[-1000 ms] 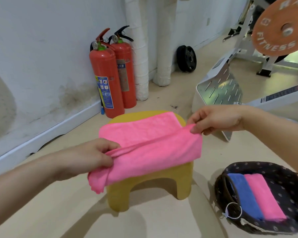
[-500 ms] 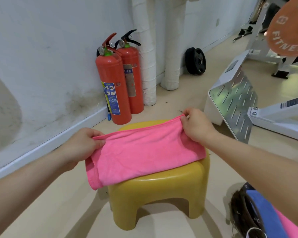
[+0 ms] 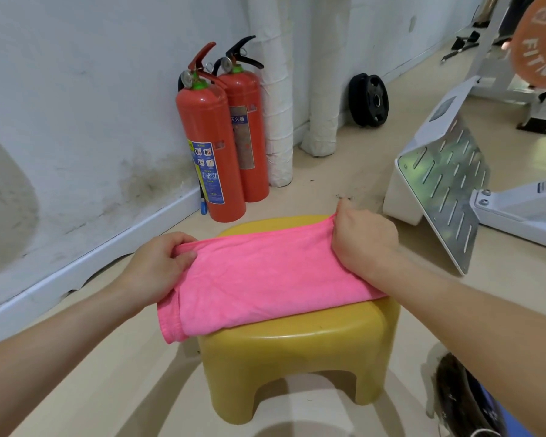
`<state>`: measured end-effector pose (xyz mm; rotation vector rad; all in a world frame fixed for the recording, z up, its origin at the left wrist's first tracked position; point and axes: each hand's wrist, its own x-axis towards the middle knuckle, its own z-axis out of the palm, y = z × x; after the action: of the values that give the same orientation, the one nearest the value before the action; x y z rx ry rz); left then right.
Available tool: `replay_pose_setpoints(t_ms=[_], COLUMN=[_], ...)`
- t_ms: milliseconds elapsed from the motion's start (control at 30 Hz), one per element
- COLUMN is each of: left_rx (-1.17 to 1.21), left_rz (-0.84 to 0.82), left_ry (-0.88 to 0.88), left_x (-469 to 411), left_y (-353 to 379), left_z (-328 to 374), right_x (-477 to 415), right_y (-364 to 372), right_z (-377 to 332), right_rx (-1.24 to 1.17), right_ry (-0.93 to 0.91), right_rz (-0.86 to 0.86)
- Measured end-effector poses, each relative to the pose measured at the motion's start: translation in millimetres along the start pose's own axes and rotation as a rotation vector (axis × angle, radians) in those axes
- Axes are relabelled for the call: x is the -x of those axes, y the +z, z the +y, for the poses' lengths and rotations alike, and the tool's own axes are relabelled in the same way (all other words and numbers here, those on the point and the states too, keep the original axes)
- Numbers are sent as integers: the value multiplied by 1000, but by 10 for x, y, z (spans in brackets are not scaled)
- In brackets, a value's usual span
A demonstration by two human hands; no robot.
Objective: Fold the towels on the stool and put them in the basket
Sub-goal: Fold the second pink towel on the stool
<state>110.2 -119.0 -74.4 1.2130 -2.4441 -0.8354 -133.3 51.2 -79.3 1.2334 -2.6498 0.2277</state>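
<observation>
Item, nearest: dark woven basket (image 3: pixel 460 400) on the floor at lower right, largely hidden behind the right forearm, a sliver of blue towel (image 3: pixel 501 417) showing inside. Item: yellow plastic stool (image 3: pixel 297 351), bearing one pink towel (image 3: pixel 265 279) laid doubled across its seat, the left end overhanging. Left hand (image 3: pixel 158 266) pinched the towel's far left corner between thumb and curled fingers; right hand (image 3: pixel 363 241) had its fingers curled over the far right corner. Step judged in hand: first fold set down and drawn taut. Next move would call for bringing one end across to the other, edges matched, before carrying to the basket. Beyond: two red fire extinguishers (image 3: pixel 210 146) against the wall; farther, a black weight plate (image 3: pixel 371 100).
</observation>
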Motion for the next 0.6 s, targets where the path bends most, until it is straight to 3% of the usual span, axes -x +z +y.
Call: replay_pose_setpoints(t_ms=[167, 333, 533, 600], left_rx=[202, 534, 710, 748], left_rz=[-133, -316, -416, -407], left_ry=[-69, -271, -322, -308], left_x=[-24, -27, -2, 21], left_y=[7, -57, -87, -134], left_z=[-64, -86, -23, 34], right_x=[-12, -145, -187, -188], right_y=[22, -174, -420, -455], right_z=[97, 209, 217, 259], right_rx=[-51, -179, -298, -444], right_ry=[11, 18, 116, 161], right_rz=[26, -246, -477, -536])
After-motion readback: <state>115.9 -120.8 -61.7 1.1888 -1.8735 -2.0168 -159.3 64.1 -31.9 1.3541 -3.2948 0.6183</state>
